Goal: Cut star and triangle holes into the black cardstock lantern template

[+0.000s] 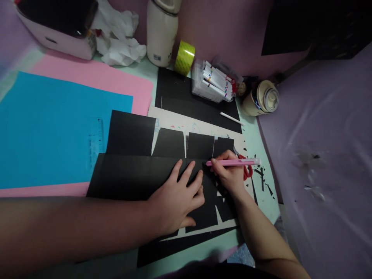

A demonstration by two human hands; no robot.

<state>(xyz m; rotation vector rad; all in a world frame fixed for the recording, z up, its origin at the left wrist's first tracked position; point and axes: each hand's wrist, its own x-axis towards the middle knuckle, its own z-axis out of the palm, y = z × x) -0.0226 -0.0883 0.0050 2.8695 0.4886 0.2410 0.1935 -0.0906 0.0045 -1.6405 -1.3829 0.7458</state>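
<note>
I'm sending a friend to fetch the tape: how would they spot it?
Look along the back wall, beside the cream bottle. The tape roll stands on edge by the marker box, the only bright yellow-green thing there.

The red scissors (247, 170) lie mostly hidden behind the right hand (229, 174). The pink pen (234, 162) tip is too small to tell. The box (58, 27) is cut off by the top edge.
</note>
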